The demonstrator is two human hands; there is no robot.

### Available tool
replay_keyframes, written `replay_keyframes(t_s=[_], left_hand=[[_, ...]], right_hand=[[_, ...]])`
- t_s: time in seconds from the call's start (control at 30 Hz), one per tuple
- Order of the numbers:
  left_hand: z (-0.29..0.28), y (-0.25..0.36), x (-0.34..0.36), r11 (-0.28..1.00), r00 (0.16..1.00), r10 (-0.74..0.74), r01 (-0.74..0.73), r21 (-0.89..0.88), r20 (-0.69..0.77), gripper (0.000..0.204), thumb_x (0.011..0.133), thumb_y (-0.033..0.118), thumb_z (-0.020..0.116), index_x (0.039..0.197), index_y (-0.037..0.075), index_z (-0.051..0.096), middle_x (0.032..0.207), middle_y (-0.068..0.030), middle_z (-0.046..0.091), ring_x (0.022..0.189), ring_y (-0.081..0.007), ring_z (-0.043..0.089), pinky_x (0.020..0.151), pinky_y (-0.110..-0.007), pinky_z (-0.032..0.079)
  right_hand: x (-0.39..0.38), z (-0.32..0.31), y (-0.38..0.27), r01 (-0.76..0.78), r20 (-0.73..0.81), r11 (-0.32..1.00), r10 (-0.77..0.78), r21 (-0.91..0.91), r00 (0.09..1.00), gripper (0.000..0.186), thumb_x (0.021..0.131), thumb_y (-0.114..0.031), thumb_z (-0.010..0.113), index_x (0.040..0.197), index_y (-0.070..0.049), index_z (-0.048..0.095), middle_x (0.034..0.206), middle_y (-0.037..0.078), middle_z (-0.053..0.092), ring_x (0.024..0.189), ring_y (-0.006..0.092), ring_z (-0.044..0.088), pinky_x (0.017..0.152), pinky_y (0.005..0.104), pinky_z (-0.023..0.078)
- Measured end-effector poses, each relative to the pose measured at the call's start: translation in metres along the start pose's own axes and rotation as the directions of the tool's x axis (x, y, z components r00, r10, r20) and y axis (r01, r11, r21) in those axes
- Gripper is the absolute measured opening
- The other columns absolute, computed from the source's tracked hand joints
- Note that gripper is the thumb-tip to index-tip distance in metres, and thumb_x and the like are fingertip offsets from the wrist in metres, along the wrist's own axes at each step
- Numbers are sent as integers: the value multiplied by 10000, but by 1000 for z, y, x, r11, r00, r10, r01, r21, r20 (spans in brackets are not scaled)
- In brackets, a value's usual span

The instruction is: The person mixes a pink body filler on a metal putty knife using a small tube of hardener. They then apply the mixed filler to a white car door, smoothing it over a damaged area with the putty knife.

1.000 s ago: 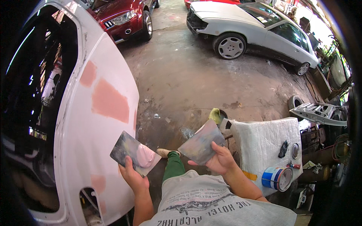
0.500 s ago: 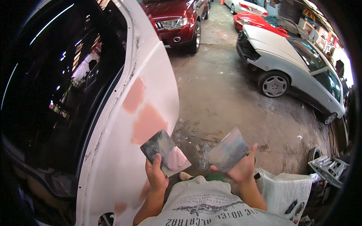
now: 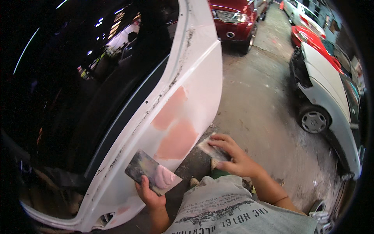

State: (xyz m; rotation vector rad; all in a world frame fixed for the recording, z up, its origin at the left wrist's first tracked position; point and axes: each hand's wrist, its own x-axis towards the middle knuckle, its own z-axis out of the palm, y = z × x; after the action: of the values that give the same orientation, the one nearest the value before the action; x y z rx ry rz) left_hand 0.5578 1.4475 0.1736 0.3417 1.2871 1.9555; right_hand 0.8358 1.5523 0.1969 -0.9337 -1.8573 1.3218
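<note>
My left hand [image 3: 152, 197] is closed on a flat, stained dark plate [image 3: 142, 165], its thumb on top. A mound of pink body filler [image 3: 163, 176] sits at the plate's right end. To the right, my right hand [image 3: 243, 162] grips a thin grey spreader [image 3: 209, 147], fingers over its upper face and thumb below. Both hands are beside a white car body panel [image 3: 132, 142], which bears two large smooth pink filler patches, an upper one [image 3: 171, 109] and a lower one [image 3: 177, 140]. The spreader is apart from the panel and the plate.
A dark red car [image 3: 233, 19] stands ahead. Along the right are a partly stripped white car [image 3: 331, 93] and a bright red car [image 3: 311, 41]. The concrete floor [image 3: 253, 105] is stained. Metal parts [image 3: 321, 214] lie at lower right.
My view has turned left, so the panel sits further right. My right hand has turned over and brought the spreader toward the panel; it was held palm up before. The left hand still holds the plate.
</note>
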Motion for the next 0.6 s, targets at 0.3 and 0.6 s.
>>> replay_keyframes(t_s=[0.3, 0.6], left_hand=[[25, 12, 24, 976, 986, 157, -164, -144, -60, 525, 978, 345, 592, 1405, 60, 484, 1391, -100, 537, 1289, -276, 513, 1104, -453, 383], [43, 11, 47, 993, 993, 113, -114, -43, -34, 629, 924, 290, 640, 1427, -19, 422, 1379, -165, 521, 1259, -310, 525, 1089, -451, 401]], right_hand=[[135, 4, -2, 409, 208, 599, -377, -688, 902, 591, 718, -357, 728, 1283, -203, 651, 1325, 171, 497, 1318, 371, 428, 1076, 615, 291], [173, 16, -7, 459, 243, 553, -419, -695, 875, 522, 762, -315, 712, 1258, -172, 637, 1321, 131, 517, 1304, 334, 455, 1039, 709, 295]])
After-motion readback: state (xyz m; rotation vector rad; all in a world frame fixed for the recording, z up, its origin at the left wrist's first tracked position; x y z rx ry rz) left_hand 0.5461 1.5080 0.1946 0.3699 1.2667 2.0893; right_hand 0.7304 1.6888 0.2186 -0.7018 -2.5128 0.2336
